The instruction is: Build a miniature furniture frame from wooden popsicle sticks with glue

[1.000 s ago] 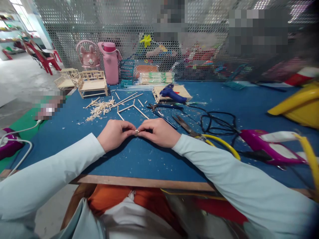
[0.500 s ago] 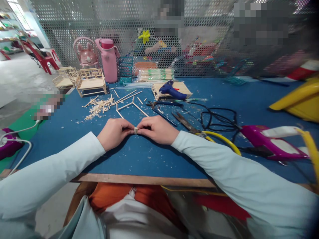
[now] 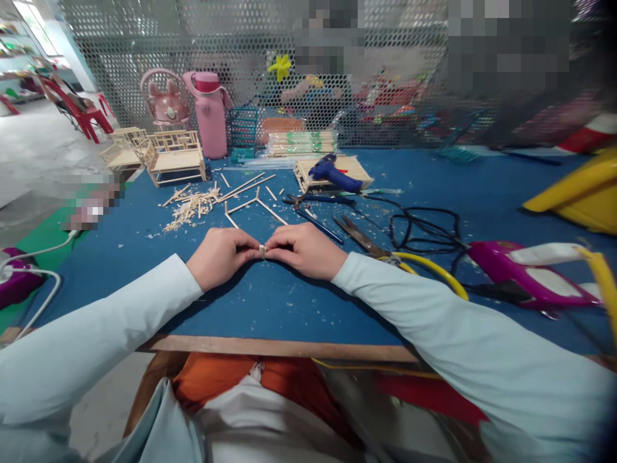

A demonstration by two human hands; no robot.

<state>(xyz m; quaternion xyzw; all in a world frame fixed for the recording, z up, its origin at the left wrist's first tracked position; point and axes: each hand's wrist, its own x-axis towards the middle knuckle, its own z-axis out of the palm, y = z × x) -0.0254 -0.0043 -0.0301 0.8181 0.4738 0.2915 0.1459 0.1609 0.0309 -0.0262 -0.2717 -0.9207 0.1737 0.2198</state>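
Observation:
Between my fingertips is a small bundle of short pale wooden sticks (image 3: 262,251), held just over the blue tabletop (image 3: 270,308). My left hand (image 3: 219,257) pinches it from one side and my right hand (image 3: 306,252) from the other, both closed. Fingers cover most of the bundle, so its exact form is hard to make out. Right behind the hands lies an angled stick frame (image 3: 258,199). A heap of cut stick pieces (image 3: 193,209) is beyond my left hand.
A blue glue gun (image 3: 335,173) rests on a wooden stick platform (image 3: 364,172). Pliers (image 3: 318,200), yellow-handled shears (image 3: 366,241) and a purple power strip (image 3: 535,276) with black cord lie to the right. Miniature stick furniture (image 3: 176,157) and a pink flask (image 3: 211,119) stand at the back left.
Both hands stay in nearly the same place with the small bundle between them. The bundle seems turned slightly; nothing else has visibly moved.

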